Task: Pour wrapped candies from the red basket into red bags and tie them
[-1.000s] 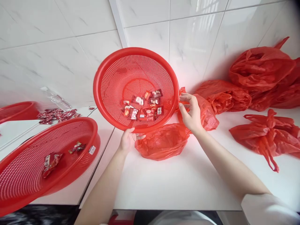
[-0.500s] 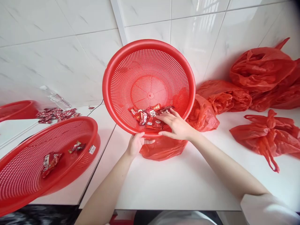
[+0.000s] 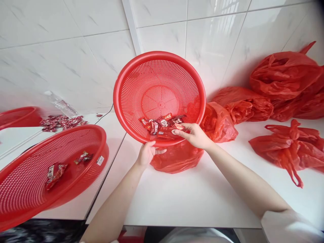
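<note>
At the left edge of the frame, I observe a red basin (image 3: 20,117), partly cut off. Below it, a large red basket (image 3: 27,182) occupies the lower left; one larger packet (image 3: 55,174) and some small ones lie inside. Beyond its upper rim sits a heap of small wrapped candies (image 3: 62,123). The clear object (image 3: 60,104) behind the heap is blurred on my feed; it appears to be a plastic bottle.

At centre, the left hand (image 3: 146,154) clasps the lower rim of the tilted basket (image 3: 160,98), thumb over the rim. The wrapped packets (image 3: 158,125) are gathered in the lower part of this basket. Directly below, an open red bag (image 3: 177,161) rests on the white table (image 3: 197,199). Right of centre, the right hand (image 3: 193,135) reaches over the basket rim, pinching a small red packet (image 3: 179,127) between thumb and fingers.

Toward the right, filled red bags (image 3: 286,74) line the tiled wall. A knotted red bag (image 3: 291,145) lies in front of them.
</note>
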`<action>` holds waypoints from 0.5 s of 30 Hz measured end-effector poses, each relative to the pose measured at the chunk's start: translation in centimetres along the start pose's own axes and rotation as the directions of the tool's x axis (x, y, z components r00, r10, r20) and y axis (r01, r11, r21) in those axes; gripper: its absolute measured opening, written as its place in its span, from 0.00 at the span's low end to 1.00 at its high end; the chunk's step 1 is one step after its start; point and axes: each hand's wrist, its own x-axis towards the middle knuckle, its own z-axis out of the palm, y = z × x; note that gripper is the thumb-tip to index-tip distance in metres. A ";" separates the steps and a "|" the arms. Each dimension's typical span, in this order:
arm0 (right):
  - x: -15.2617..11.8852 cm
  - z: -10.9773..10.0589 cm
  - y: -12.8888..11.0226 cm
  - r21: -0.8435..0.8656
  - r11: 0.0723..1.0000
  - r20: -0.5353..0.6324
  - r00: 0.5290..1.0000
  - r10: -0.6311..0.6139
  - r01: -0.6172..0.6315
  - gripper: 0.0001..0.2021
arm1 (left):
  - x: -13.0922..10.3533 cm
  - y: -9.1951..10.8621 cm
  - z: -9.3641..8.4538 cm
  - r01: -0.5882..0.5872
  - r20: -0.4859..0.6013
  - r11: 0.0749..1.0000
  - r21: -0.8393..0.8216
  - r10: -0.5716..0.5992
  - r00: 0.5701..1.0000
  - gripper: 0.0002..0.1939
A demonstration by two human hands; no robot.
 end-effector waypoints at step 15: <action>0.0 -0.8 1.1 -0.075 0.997 0.343 0.938 0.056 -0.033 0.15 | 0.7 0.2 -1.1 -0.110 -0.064 0.993 0.042 0.112 0.992 0.15</action>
